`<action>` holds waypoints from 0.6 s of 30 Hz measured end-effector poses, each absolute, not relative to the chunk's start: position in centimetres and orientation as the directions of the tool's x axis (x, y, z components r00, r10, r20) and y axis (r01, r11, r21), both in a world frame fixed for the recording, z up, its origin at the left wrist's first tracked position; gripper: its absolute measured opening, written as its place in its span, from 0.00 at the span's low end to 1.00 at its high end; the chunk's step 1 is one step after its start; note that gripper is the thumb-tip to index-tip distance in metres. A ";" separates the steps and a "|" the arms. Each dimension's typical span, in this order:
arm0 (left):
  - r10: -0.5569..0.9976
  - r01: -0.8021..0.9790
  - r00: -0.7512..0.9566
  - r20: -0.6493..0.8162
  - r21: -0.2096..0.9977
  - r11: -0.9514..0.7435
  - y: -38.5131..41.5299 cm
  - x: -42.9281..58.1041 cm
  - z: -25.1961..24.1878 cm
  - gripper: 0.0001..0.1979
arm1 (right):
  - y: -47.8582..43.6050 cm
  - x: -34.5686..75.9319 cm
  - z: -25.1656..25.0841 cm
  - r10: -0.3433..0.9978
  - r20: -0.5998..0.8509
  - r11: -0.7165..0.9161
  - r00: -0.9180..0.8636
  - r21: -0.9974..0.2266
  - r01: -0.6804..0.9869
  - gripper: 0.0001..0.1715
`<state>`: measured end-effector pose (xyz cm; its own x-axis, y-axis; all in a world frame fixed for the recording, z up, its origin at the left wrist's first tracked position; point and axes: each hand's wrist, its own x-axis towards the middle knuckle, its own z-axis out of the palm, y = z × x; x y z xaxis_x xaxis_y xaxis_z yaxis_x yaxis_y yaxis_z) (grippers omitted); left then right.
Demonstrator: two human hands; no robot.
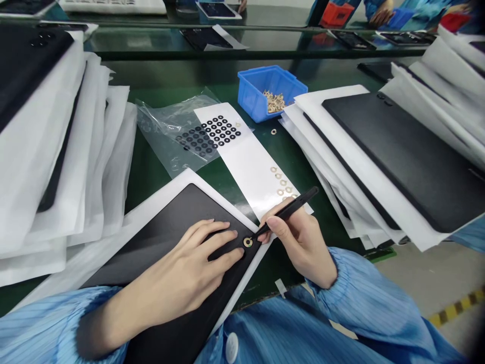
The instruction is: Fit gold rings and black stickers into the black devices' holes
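Observation:
My left hand [200,258] lies flat on a black rectangular panel [170,222], which rests on a white sheet, and holds nothing. My right hand [299,242] grips black tweezers [288,212], their tip at a gold ring [247,242] on the panel near its corner. Beyond my hands lies a white backing strip [246,162] carrying several small gold rings and a block of black rings [212,134]. A loose gold ring [273,131] lies on the green mat.
A blue plastic bin [261,91] holds gold rings. A clear plastic bag [162,136] lies beside the strip. Stacks of black panels in white wrapping [379,162] rise on the right and left. A co-worker's hand [381,15] shows beyond a glass shelf at the far side.

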<state>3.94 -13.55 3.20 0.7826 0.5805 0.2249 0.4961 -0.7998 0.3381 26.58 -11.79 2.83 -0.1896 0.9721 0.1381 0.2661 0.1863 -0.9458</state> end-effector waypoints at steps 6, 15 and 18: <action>0.575 0.502 0.785 0.233 0.306 -0.809 -13.5 4.3 3.5 0.17 | -12.6 26.4 2.6 0.913 0.346 0.407 -0.215 -0.808 0.426 0.04; 0.563 0.524 0.797 0.220 0.213 -0.824 -13.1 5.5 3.9 0.18 | -13.2 26.2 2.2 0.896 0.432 0.434 -0.097 -0.815 0.383 0.02; 0.570 0.536 0.791 0.220 0.198 -0.821 -13.0 5.7 3.8 0.17 | -13.1 26.2 2.3 0.895 0.442 0.423 -0.053 -0.807 0.412 0.02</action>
<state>5.65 -13.04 3.77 0.7915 0.5701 0.2203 0.5360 -0.8207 0.1982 26.20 -13.06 2.25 -0.0534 0.8955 0.4419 0.4122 0.4228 -0.8070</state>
